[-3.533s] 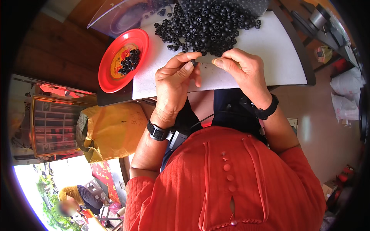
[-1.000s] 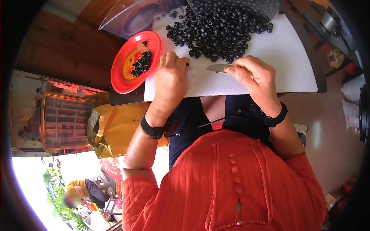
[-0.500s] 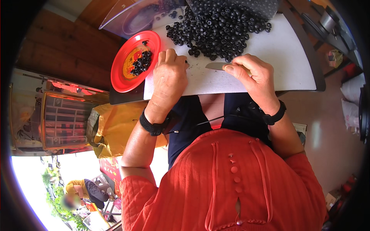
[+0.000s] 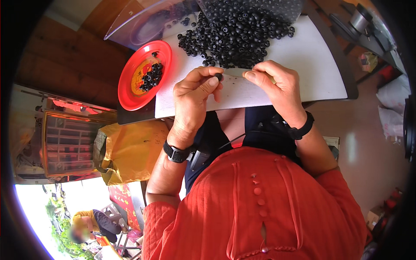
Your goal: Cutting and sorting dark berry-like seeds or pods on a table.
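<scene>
Between the thumb and forefinger of my left hand is a small round black piece, like a rubber cap. A short knife is gripped in my right hand, its thin blade pointing left toward the black piece. Whether the blade touches the piece I cannot tell. Beyond my hands lies a heap of similar black pieces, many showing a ring-shaped hollow. They rest on a white board. To the left, a red plate holds a small group of black pieces.
A clear plastic sheet stands at the back left of the board. Below the table's left side is a yellow bag. Small dark crumbs dot the board near the knife. Another person in yellow is in the far lower left.
My left hand has turned thumb-side up, bringing a black piece into sight near the blade. My right hand with the knife is slightly farther left in the picture, as the whole view has shifted.
</scene>
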Demonstrator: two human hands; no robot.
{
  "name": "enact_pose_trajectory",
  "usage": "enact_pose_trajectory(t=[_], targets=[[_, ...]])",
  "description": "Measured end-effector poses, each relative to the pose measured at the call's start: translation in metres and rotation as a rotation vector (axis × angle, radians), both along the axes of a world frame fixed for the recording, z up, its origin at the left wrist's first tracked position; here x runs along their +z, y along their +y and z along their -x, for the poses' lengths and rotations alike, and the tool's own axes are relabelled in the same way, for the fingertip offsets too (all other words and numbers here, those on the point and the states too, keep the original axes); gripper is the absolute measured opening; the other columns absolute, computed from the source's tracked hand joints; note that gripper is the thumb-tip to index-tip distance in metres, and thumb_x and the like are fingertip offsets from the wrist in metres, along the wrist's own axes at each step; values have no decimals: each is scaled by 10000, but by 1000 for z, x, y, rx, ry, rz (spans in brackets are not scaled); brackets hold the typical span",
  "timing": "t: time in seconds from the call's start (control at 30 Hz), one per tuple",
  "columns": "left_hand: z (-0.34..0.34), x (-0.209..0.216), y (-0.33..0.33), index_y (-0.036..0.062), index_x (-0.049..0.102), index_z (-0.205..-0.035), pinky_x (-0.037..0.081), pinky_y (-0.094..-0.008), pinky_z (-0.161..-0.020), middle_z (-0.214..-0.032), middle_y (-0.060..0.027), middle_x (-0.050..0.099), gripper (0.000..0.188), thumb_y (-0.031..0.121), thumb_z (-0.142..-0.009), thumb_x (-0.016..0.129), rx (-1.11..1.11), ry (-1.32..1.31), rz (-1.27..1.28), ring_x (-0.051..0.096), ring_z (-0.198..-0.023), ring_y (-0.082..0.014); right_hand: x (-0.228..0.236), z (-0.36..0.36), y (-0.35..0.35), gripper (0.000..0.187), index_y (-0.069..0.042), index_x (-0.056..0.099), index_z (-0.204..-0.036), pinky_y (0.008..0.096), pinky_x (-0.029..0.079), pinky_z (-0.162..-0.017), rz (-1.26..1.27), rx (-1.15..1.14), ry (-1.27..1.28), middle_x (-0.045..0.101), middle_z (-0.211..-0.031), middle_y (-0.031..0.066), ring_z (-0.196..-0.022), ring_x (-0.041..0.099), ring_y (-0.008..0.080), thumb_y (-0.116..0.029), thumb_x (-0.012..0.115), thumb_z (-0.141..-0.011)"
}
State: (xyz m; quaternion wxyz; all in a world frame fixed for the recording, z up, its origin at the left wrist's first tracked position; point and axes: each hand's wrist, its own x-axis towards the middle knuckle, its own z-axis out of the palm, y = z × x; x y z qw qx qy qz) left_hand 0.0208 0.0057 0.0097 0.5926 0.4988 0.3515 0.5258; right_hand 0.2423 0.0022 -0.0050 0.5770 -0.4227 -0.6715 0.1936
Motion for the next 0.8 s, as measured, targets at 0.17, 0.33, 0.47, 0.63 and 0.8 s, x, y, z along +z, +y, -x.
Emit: enact_pose_trajectory(t=[0.17,0.33,0.47,0.63,0.8], targets=[[-3,-11,0,-55,667,-1303,515,-322,-715,-1001,-118,677,280,36,-1045,613,-66,-141,39,626,-809,-190,3,1,0,199,-20,731,-833,302,416,-520,19,-17,-31,615,-641,54,-545,536,121,-176,817,-921],[-6,-12,0,-56,678,-1323,513,-323,-721,-1007,-105,665,297,23,-1047,602,-67,-114,-5,622,-821,-192,2,1,0,214,-26,733,-832,307,425,-522,9,-24,-44,631,-649,64,-545,558,136,-200,822,-920],[-10,-12,-3,-48,686,-1335,517,-318,-745,-1004,-73,627,309,2,-1043,597,-49,-53,-90,613,-826,-182,3,1,-1,222,-32,728,-828,316,434,-527,20,-35,-64,642,-661,74,-545,575,154,-212,819,-920],[-11,-14,-2,-41,690,-1335,518,-315,-754,-1005,-55,604,310,-1,-1042,599,-37,-31,-135,606,-820,-173,2,1,0,227,-41,727,-824,336,438,-527,17,-61,-105,653,-670,80,-542,590,186,-227,811,-923],[-11,-13,-2,-43,691,-1331,515,-312,-751,-1004,-58,604,307,-8,-1044,587,-41,-50,-109,606,-819,-174,0,2,1,236,-46,729,-821,350,441,-526,10,-69,-109,655,-669,81,-540,596,205,-244,810,-920]])
